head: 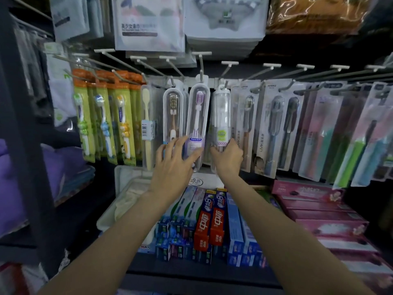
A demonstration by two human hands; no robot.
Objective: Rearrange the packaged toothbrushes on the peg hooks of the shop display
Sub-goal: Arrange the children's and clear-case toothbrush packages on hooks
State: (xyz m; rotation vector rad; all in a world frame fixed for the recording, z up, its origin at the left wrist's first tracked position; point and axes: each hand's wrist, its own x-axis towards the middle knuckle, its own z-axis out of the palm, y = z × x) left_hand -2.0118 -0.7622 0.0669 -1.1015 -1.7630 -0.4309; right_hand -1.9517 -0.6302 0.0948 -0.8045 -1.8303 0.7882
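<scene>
Dark shop shelving fills the view, with a row of peg hooks [231,70] running from 9 o'clock to 3 o'clock and stacked toothpaste boxes [209,222] on the shelf below at 6 o'clock. At the centre hang three clear capsule-shaped toothbrush cases: a gold-bristled one [172,112], a purple-bristled one [196,122] and a white one with a green sticker [221,124]. The left hand [173,165] lies with fingers spread and fairly straight across the bottoms of the gold and purple cases, its grip apart, pressing rather than clamping. The right hand [228,157] has its grip curled round the lower end of the white case, which hangs from its hook at 12 o'clock of that hand. To the left, at 9 o'clock, I count three green-and-orange carded children's toothbrushes [102,120] facing front, with more behind them, and one cream toothbrush [146,122] in a clear pack; to the right, toward 3 o'clock, several flat carded packs [274,128] overlap too closely for an exact count. The likely trouble: pulling a case downward instead of lifting it along the hook could tear its hang tab, or drag hidden packs off with it. The flat left hand could also let the smooth purple case swing or slip, dropping it among the boxes below.
</scene>
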